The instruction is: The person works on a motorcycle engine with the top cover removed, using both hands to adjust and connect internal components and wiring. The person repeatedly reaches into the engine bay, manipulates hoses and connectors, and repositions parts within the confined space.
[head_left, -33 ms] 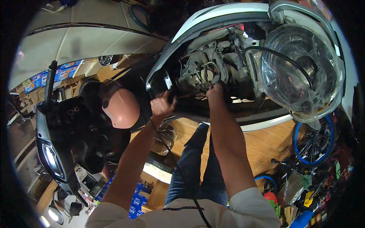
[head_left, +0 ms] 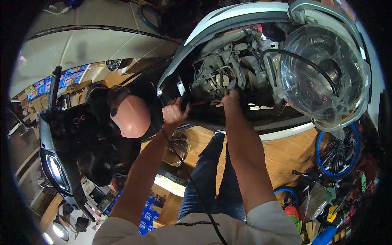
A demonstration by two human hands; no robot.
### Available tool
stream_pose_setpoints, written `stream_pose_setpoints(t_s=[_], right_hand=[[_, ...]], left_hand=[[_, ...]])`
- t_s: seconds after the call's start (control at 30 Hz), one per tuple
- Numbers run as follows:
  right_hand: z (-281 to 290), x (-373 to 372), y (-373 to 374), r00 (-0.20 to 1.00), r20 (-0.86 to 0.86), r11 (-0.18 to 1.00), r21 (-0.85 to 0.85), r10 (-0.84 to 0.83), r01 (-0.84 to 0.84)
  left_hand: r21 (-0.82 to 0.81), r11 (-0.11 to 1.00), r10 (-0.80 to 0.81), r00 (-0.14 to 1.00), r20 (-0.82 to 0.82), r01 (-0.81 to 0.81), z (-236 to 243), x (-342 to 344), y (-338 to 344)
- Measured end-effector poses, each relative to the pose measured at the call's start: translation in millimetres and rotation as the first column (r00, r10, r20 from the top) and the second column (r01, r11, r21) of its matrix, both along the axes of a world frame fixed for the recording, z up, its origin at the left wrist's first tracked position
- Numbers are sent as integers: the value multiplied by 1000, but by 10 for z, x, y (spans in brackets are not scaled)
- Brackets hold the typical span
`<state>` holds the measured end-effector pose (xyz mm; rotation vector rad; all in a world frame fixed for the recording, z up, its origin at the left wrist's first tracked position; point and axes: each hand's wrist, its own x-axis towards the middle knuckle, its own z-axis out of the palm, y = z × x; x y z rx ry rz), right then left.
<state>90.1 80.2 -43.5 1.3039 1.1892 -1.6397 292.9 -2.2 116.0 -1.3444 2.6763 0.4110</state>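
Observation:
A scooter's white body (head_left: 237,11) lies in front of me, its inner compartment uncovered and showing a dusty engine (head_left: 222,77) with hoses and wires. My right hand (head_left: 231,98) reaches into this opening at the engine's near side. Its fingers are bent together against a small part; what they hold is hidden by shadow and the hand itself. My left hand (head_left: 175,112) is closed over the dark near edge (head_left: 194,121) of the body, left of the engine. A metal bracket (head_left: 180,86) shows just beyond it.
A plastic-wrapped seat or round part (head_left: 322,73) sits at the right, with a black hose (head_left: 304,53) across it. A pink helmet (head_left: 131,116) rests on another scooter (head_left: 57,163) at left. A blue-rimmed wheel (head_left: 337,151) stands lower right. A black cable (head_left: 188,173) hangs before me.

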Motion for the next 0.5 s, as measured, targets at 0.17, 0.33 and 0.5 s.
stream_pose_setpoints(t_s=[0.17, 0.33, 0.5], right_hand=[[-205, 51, 59, 992, -118, 986, -151, 47, -65], [-538, 68, 43, 989, 107, 995, -15, -100, 102], [-767, 30, 144, 974, 215, 995, -76, 77, -61]], left_hand=[[-22, 1000, -2, 1000, 23, 3, 25, -17, 13], [8, 1000, -5, 999, 45, 5, 37, -33, -2], [51, 999, -12, 999, 51, 9, 45, -26, -6]])
